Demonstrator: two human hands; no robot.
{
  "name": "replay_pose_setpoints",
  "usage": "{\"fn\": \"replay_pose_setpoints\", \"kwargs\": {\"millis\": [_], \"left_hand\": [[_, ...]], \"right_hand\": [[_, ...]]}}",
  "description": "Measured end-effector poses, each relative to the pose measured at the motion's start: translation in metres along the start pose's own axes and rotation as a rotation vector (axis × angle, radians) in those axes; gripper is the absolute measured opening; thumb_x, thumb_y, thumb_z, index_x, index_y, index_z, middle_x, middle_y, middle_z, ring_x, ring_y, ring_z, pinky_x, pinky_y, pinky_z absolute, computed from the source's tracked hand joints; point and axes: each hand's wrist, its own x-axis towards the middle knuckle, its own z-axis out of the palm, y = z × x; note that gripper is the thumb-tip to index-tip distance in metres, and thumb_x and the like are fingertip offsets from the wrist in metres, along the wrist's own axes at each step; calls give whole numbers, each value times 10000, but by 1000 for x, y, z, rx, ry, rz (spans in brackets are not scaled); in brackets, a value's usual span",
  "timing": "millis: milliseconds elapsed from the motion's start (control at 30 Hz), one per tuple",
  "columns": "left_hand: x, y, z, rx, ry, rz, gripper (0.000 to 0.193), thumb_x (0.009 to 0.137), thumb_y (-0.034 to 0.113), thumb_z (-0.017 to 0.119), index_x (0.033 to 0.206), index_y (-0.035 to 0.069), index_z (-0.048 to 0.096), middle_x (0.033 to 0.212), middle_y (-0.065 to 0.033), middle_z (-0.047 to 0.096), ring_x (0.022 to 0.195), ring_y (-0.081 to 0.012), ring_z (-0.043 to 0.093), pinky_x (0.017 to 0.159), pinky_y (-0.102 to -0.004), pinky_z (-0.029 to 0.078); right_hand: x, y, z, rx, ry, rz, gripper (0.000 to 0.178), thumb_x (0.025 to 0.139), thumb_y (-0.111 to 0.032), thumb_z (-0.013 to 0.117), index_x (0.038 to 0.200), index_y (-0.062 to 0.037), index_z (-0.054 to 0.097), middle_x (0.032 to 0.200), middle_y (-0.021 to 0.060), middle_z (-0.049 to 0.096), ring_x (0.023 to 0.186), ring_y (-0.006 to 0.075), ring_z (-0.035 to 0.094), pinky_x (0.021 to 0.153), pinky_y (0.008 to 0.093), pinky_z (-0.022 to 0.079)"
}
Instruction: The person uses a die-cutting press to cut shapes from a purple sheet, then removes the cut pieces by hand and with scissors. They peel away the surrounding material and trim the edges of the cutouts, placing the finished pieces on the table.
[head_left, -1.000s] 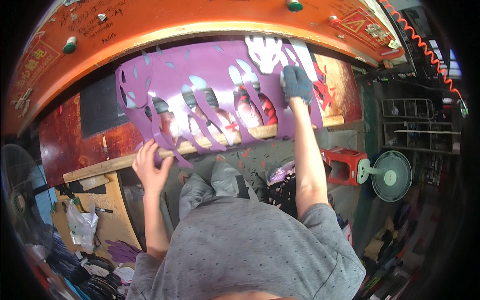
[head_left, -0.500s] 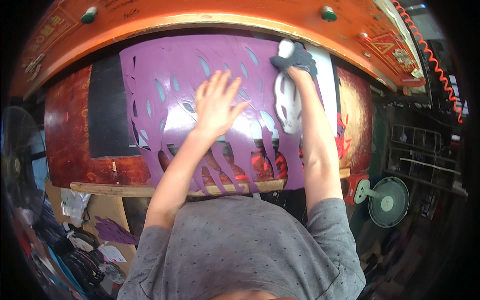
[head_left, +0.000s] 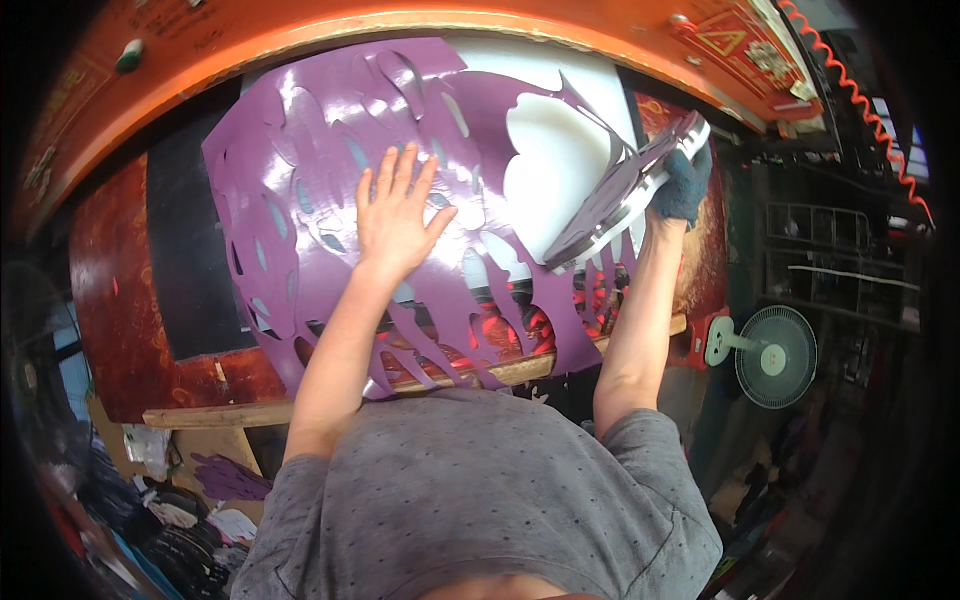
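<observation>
A glossy purple sheet (head_left: 270,130), pierced by many cut-out holes, lies over a white board (head_left: 575,65). My bare left hand (head_left: 395,225) rests flat on it with the fingers spread. Wearing a dark glove, my right hand (head_left: 686,188) grips a metal-edged cutting die (head_left: 600,235), tilted up on its side at the sheet's right part. Purple material shows on the face of the die turned toward the sheet. Left of the die, a large glove-like or leaf-like opening in the sheet bares the white board. The fingertips of my right hand are partly hidden behind the die.
An orange machine beam (head_left: 400,18) spans the far side of the worn red-brown table (head_left: 110,270). A dark panel (head_left: 190,260) lies at left, and a wooden strip (head_left: 220,415) runs along the near edge. A fan (head_left: 775,357) stands at right; purple cut pieces (head_left: 230,477) lie at lower left.
My right hand has lifted the die from lying flat and tipped it up toward the right, uncovering the opening. The sheet's far right part has buckled. My left hand stays flat on the sheet.
</observation>
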Motion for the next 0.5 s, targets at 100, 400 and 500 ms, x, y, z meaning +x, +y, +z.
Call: {"fn": "replay_pose_setpoints", "kwargs": {"millis": [100,400,500], "left_hand": [[-4,5,-7,20,-37,31,644,865,522,503,1400,175,411,1495,-90,301,1395,-265,229,1115,-475,151],[1,-2,-8,83,54,39,678,836,543,529,1398,183,407,1452,-86,373,1350,-247,314,1086,-495,195],[4,7,-17,105,-45,-73,591,813,522,558,1275,154,553,1329,-104,505,1246,-231,441,1016,-494,259]], "right_hand": [[-16,-21,-27,65,70,4,457,698,-43,516,1153,-17,537,918,59,595,778,163,604,700,277,501],[-28,-39,-125,280,259,-6,532,746,-151,599,1251,-40,475,1052,77,587,914,190,595,804,326,501],[-48,-44,-146,436,482,44,525,767,-169,605,1259,-45,470,1071,82,587,932,188,596,813,330,504]]}}
